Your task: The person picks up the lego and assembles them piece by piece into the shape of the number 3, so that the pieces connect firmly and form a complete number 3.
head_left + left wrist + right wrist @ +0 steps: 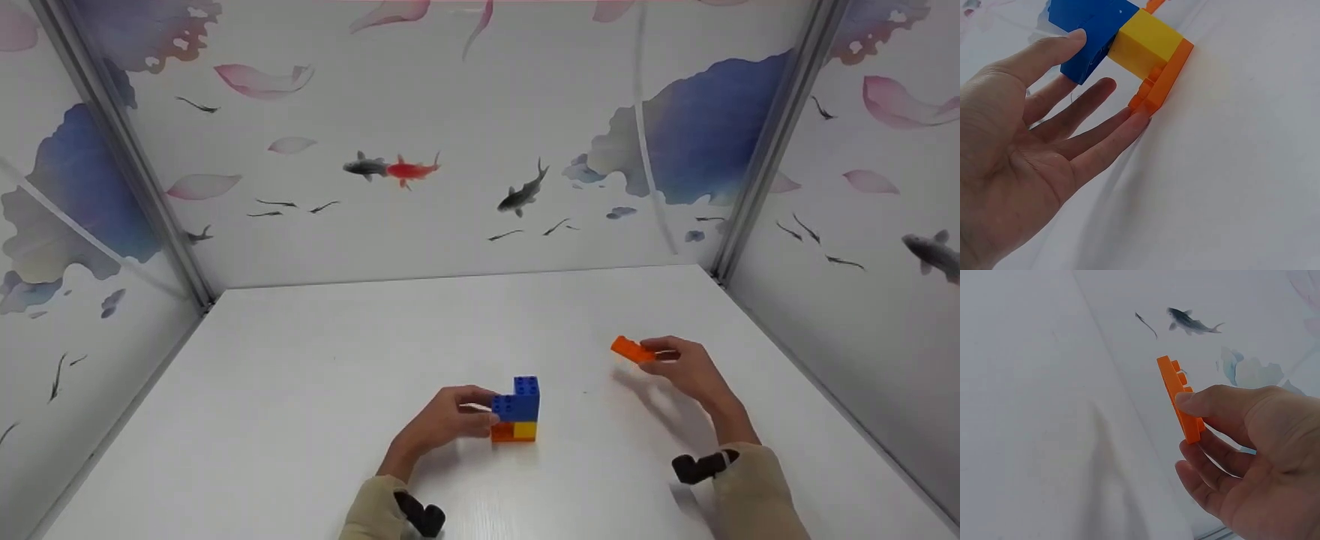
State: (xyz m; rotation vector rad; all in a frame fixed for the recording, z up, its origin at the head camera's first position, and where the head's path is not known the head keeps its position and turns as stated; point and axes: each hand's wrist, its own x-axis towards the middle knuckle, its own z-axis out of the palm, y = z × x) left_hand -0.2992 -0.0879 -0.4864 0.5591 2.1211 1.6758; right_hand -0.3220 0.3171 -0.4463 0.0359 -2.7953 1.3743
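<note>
A small stack of toy building blocks (526, 407) stands on the table in the head view. Blue blocks (1103, 17) form its stepped top, a yellow block (1151, 39) sits under them, and a thin orange plate (1172, 73) is the base. My left hand (446, 416) grips the stack from the left, thumb on the blue part and a fingertip at the plate's end. To the right and farther back, my right hand (688, 373) pinches a thin studded orange building block (1167, 374) between thumb and fingers, raised above its shadow.
The white table (300, 375) is enclosed by printed walls (465, 97) at the back and both sides, with metal posts (142, 165) in the corners. Each sleeve (757, 484) has a black wrist device (701, 466).
</note>
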